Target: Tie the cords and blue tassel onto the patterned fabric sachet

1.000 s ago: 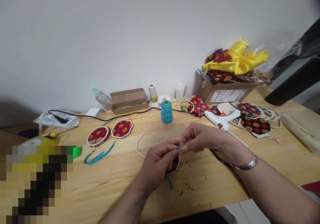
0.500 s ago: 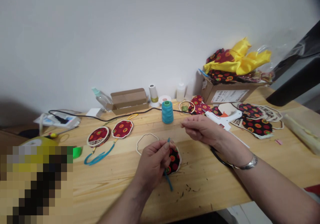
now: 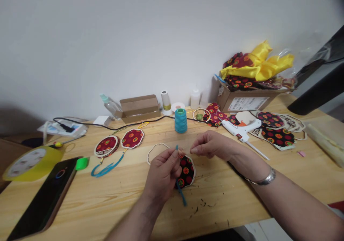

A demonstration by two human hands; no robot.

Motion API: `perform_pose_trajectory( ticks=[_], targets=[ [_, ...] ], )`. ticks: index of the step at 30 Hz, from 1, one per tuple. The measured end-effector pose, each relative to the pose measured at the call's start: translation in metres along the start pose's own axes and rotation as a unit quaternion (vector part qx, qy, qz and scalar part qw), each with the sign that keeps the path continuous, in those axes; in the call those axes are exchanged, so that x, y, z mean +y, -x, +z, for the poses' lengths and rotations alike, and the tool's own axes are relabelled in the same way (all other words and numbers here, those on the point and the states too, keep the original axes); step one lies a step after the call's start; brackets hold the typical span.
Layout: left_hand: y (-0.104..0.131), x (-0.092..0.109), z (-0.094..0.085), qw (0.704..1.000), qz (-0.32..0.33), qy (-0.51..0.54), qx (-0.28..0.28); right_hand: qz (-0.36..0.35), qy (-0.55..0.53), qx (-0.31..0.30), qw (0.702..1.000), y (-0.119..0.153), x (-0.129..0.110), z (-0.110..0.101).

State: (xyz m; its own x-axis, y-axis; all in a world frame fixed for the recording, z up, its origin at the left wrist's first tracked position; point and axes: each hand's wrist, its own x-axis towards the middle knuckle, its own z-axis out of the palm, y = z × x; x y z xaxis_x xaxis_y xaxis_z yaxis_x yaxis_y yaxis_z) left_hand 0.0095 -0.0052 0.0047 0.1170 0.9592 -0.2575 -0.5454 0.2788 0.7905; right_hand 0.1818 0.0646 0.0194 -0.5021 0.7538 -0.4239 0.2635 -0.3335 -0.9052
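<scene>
My left hand is closed in a pinch on a bundle of blue thread. One end pokes up above the thumb and the other hangs below the fist. Just right of it, my right hand has thumb and forefinger pressed together; whatever lies between them is too fine to make out. Under the hands rests a black and red patterned fabric piece with a pale scalloped edge, partly covered by my left hand. A bare scalloped frame lies behind that hand. Farther back stands a blue thread spool.
Two red fabric pendants, one round and one scalloped, lie at left near a phone and yellow tape. A white glue gun lies at right before a cardboard box of fabric. A black cable crosses behind.
My right hand has come down and left, closer to my left hand. My left hand keeps its pinch on the blue thread, with only a slight shift.
</scene>
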Motion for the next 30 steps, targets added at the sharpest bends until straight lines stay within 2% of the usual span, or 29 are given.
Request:
perform_pose_trajectory(
  ticks=[4, 5, 10, 15, 19, 30],
  targets=[
    [-0.002, 0.0, -0.002, 0.999, 0.025, 0.011, 0.021, -0.082, 0.031, 0.172, 0.981, 0.003, -0.007, 0.001],
    [-0.002, 0.0, -0.002, 0.999, 0.029, 0.011, 0.024, -0.095, 0.016, 0.185, 0.978, 0.004, -0.009, 0.002],
    [-0.002, -0.001, -0.001, 0.999, 0.036, -0.012, 0.035, -0.063, -0.054, 0.066, 0.994, 0.007, -0.007, 0.011],
    [0.0, -0.003, 0.0, 0.996, 0.044, -0.063, 0.049, -0.036, -0.13, 0.026, 0.991, 0.001, 0.003, 0.021],
    [0.001, -0.006, -0.001, 0.992, 0.038, -0.112, 0.05, -0.032, -0.192, 0.035, 0.98, -0.001, 0.004, 0.022],
    [0.003, -0.008, -0.003, 0.985, 0.038, -0.163, 0.039, -0.043, -0.21, 0.049, 0.975, -0.001, 0.001, 0.022]
  ],
)
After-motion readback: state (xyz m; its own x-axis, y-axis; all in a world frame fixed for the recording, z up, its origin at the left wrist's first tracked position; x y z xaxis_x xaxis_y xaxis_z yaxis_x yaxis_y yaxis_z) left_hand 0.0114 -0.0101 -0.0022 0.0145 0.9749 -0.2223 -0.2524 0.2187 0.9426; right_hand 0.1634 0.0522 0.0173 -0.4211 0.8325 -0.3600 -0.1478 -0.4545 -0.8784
